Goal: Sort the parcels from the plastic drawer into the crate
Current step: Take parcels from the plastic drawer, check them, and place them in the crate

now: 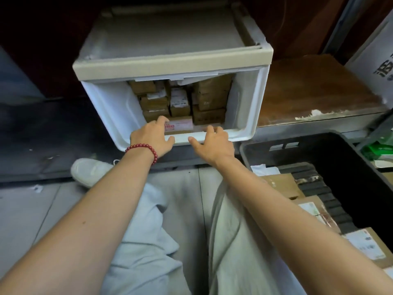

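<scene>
Parcel storeroom — labelled cartons (180, 99) packed in drawer (244, 116), more in crate (319, 145).

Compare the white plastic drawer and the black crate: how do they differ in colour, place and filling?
The drawer is white, the crate black. The drawer stands straight ahead; the crate lies nearer, on the right. The drawer holds many stacked parcels; the crate holds a few, with its ribbed floor partly bare. Both hold brown cardboard parcels with labels.

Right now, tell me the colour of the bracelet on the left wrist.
Dark red bracelet, seen best in the head view.
</scene>
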`<action>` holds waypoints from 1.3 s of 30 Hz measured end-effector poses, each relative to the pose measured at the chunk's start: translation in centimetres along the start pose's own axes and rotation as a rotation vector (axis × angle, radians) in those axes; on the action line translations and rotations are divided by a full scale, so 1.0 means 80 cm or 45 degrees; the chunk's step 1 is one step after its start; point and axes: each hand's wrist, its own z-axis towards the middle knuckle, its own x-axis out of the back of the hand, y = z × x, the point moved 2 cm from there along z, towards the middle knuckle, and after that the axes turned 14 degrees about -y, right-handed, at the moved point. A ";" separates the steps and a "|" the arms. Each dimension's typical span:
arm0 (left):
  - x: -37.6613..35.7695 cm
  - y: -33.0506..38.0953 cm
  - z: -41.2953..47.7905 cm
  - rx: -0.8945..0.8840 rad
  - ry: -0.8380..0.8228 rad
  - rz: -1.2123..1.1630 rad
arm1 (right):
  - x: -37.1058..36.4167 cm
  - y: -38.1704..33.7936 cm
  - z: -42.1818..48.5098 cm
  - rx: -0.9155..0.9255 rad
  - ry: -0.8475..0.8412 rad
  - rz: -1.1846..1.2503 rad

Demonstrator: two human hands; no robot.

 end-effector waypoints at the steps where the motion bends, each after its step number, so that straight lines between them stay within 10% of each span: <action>1: 0.001 -0.003 0.005 -0.003 0.000 0.012 | 0.001 0.003 0.005 -0.024 0.020 -0.019; 21: -0.027 -0.079 0.136 0.046 -0.219 0.248 | -0.027 0.005 0.159 -0.189 -0.014 -0.100; 39: -0.094 -0.057 0.209 0.280 -0.328 -0.443 | -0.059 -0.020 0.226 -0.108 -0.274 0.014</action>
